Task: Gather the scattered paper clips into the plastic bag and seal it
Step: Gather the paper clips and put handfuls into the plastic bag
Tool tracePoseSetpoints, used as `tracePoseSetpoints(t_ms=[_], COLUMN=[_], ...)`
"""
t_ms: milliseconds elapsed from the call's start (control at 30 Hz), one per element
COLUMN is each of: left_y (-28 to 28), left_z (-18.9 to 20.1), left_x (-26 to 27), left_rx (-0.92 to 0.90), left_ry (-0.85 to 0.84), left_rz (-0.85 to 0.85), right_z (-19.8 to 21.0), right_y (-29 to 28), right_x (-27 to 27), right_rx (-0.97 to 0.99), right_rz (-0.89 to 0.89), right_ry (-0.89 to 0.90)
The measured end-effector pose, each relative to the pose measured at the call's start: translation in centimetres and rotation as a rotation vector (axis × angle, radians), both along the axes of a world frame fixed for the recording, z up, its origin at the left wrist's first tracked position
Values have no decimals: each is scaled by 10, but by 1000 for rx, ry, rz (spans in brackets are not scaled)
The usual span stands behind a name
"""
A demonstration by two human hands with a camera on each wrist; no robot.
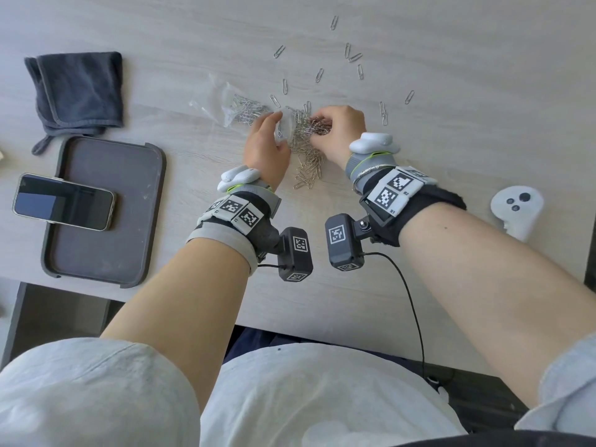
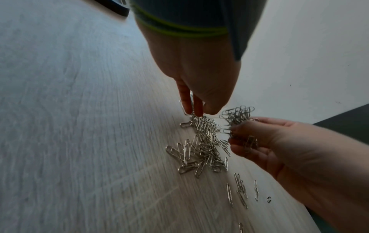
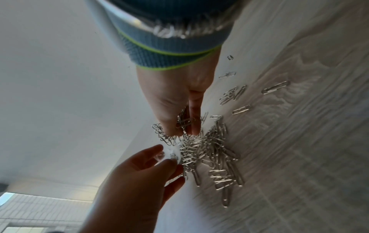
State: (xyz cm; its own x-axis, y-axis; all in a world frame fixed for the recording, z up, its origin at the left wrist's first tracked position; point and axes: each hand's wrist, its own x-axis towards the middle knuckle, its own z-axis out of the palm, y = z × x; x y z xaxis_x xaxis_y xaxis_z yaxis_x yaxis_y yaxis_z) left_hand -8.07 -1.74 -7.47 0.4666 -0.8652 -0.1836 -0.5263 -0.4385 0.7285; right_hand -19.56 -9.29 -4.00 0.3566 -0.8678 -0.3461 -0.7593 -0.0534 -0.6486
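A clear plastic bag (image 1: 225,103) lies on the wooden table with several paper clips inside. My left hand (image 1: 274,127) holds the bag's mouth (image 3: 171,153) between thumb and fingers. Just right of it, my right hand (image 1: 317,125) grips a bunch of paper clips (image 2: 237,116) a little above the table, close to the bag's mouth. Under and in front of both hands lies a dense pile of clips (image 1: 308,166). The same pile (image 3: 211,154) shows in the right wrist view. The bag is hidden in the left wrist view.
Loose clips (image 1: 353,56) are scattered beyond the hands, and a few (image 1: 383,112) lie to the right. At the left lie a dark folded cloth (image 1: 77,88) and a dark tray (image 1: 129,253) carrying a phone (image 1: 64,201). A white controller (image 1: 516,211) rests at the right.
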Motion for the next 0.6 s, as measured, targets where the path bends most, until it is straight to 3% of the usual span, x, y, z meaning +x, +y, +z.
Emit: tracePoseSetpoints(t_ms=[267,600], left_y=[-5,-9], left_z=[10,15], left_x=[-6,-3], left_rx=[-39,-18], left_ry=[-13,-12], left_rz=[-87,-115], right_z=[7,11], right_y=[-2,-1], right_x=[10,21], right_rx=[44,24], right_rz=[53,-38], right_ry=[18,-58])
